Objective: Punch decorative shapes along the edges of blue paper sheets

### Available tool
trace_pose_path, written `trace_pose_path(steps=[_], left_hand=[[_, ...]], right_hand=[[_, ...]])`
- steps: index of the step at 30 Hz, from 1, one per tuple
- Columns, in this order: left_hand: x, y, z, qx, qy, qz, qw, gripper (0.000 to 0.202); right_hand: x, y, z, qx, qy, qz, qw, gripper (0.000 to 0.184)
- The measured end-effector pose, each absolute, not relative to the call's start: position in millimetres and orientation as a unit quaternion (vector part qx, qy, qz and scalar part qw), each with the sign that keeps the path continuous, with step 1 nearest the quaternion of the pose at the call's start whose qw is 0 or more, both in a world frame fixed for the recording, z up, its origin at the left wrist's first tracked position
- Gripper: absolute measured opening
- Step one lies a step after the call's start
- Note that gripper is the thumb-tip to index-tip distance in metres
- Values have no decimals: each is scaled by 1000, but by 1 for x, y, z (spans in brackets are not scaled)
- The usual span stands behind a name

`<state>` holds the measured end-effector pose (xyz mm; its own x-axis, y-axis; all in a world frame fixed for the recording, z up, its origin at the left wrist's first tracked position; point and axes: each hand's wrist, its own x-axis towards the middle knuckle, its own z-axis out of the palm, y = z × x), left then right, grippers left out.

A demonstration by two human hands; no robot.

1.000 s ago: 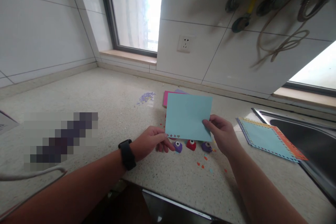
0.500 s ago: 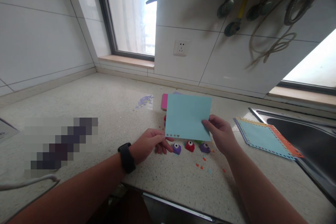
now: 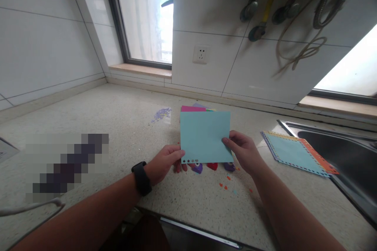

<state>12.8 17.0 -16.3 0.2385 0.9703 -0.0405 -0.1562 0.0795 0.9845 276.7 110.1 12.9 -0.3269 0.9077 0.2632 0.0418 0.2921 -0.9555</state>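
Observation:
I hold a light blue card (image 3: 204,136) upright above the speckled counter (image 3: 118,125). A short row of small punched shapes runs along its lower left edge. My left hand (image 3: 165,161), with a black watch on the wrist, pinches the lower left corner. My right hand (image 3: 243,151) pinches the card's right edge. Just under the card sit small paper punches on the counter: a purple one (image 3: 197,168), a red one (image 3: 212,166) and another purple one (image 3: 229,166), all partly hidden by the card.
Pink and purple sheets (image 3: 193,108) lie behind the card. A stack of punched-edge cards (image 3: 297,152) rests right of my hands beside a steel sink (image 3: 347,157). Purple confetti (image 3: 161,113) and orange scraps (image 3: 225,185) dot the counter. Hoses (image 3: 265,0) hang on the tiled wall.
The blue card has shifted slightly left and lower, now squarer to me and covering more of the punches. Both hands kept their grips.

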Motion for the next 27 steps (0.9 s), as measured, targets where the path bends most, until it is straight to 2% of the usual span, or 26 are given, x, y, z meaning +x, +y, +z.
trace_pose_path(steps=[9, 13, 17, 22, 25, 27], left_hand=[[13, 14, -20, 468, 392, 477, 632, 39], [14, 11, -16, 473, 399, 488, 615, 49], [15, 8, -14, 492, 418, 471, 602, 49], [15, 9, -16, 477, 447, 484, 582, 44], [17, 11, -20, 459, 485, 505, 547, 33], [18, 13, -22, 449, 513, 513, 521, 29]], right_hand=[[266, 101, 10, -354, -673, 523, 385, 29], [263, 98, 8, -346, -684, 521, 375, 28], [263, 98, 12, -342, -698, 503, 378, 26], [280, 109, 23, -359, -721, 410, 427, 27], [298, 121, 26, -436, -733, 292, 432, 29], [308, 128, 24, -495, -742, 203, 405, 28]])
